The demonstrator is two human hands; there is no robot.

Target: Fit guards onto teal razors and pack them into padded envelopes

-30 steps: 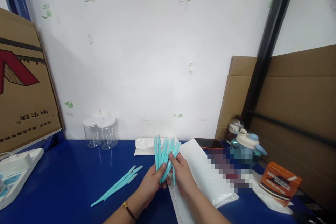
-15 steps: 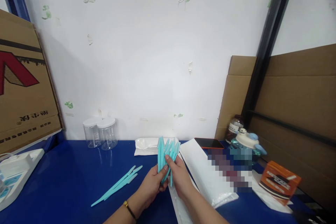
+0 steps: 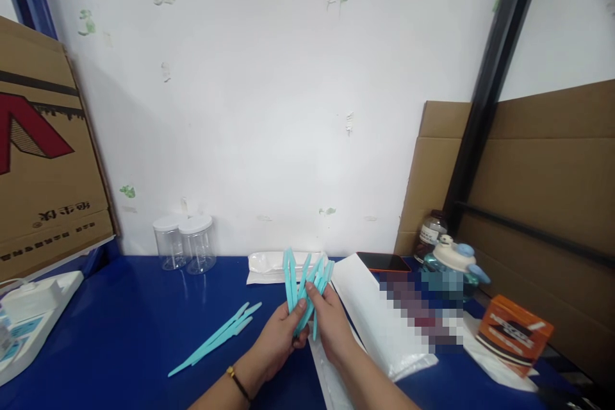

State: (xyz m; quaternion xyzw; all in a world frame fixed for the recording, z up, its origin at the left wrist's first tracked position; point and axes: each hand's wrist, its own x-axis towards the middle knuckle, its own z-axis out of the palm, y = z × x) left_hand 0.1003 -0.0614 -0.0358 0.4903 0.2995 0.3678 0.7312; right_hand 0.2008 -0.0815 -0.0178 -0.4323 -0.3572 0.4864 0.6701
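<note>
Several turquoise eyebrow razors (image 3: 307,288) are fanned out between my two hands, over the table's front middle. My left hand (image 3: 281,333) is closed on their lower part, the thumb pressed across the handles. From the other side my right hand (image 3: 331,320) pinches the right part of the fan. The lower ends of the razors are partly hidden by my fingers. A few more turquoise razors (image 3: 216,339) lie in a loose bundle on the blue table (image 3: 129,333), left of my left hand.
Two clear jars with white lids (image 3: 196,246) stand against the wall. Behind my hands lies a white packet (image 3: 264,269). To the right are white plastic mailers (image 3: 369,320), a phone (image 3: 384,262), a teal bottle (image 3: 451,266) and an orange box (image 3: 514,336). A power strip (image 3: 52,307) sits at left.
The razors in my hands have spread into a wider fan, the left ones tilting left and the right ones shifting right. The loose bundle on the table has stayed put.
</note>
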